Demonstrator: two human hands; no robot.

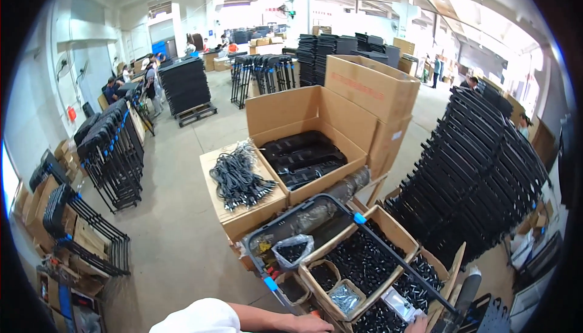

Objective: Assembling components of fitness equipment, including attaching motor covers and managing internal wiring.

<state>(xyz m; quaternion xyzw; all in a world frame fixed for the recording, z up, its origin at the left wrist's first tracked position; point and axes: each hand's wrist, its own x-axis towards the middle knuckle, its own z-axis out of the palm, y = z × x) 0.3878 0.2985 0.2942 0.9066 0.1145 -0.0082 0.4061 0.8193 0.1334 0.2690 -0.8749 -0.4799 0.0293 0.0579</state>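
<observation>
My left hand (pixel 311 323) lies at the bottom edge, at the end of a bare forearm with a white sleeve, beside a small orange thing; its fingers look curled, and its hold is unclear. Only a sliver of my right hand (pixel 419 324) shows at the bottom edge, next to a clear bag of small parts (pixel 398 302). Just above both hands stand open cardboard boxes of black screws (pixel 364 260) and a little box with a bag of silver screws (pixel 345 296). A black metal frame with blue clips (pixel 355 217) lies slanted across them.
An open carton of black wrapped parts (pixel 303 157) and a bundle of black cables (pixel 237 178) on a closed carton sit ahead. Leaning stacks of black frames (pixel 480 175) fill the right, and racks of frames (pixel 112 151) the left. Other people work far back left.
</observation>
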